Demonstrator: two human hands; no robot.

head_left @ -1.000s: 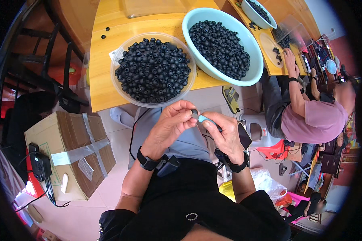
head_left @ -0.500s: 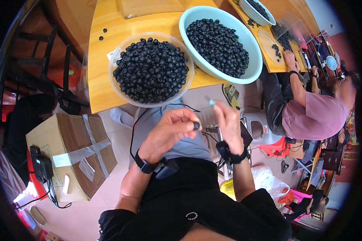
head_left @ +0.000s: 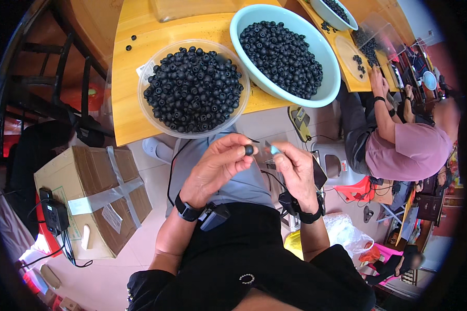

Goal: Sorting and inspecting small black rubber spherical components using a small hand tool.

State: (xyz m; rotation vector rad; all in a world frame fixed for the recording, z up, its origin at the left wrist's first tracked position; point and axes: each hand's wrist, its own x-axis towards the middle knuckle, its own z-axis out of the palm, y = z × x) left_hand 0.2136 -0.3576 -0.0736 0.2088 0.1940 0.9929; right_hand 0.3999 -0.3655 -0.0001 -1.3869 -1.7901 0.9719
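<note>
Between the thumb and fingers of my left hand [head_left: 220,165] is a small round black piece [head_left: 249,150], smooth and dark like the ones in the bowls. My right hand [head_left: 296,167] grips a small knife [head_left: 274,150] with a pale blue handle; its short pointed blade faces the black piece, a little apart from it. Both hands are above my lap, just in front of the table edge. Beyond them, a clear plastic tub [head_left: 145,103] heaped with black pieces stands at the table's edge. Right of it, a light blue basin [head_left: 329,78] holds many more.
The yellow wooden table [head_left: 127,111] has two loose black pieces at its left. A taped cardboard box [head_left: 109,186] stands at left on the floor. At right, another person [head_left: 399,147] works at a second table with similar pieces. A slipper [head_left: 299,120] lies under the table.
My right hand has turned so the knife blade points toward my left hand. The black piece has shifted slightly left and up, turned in my left fingers.
</note>
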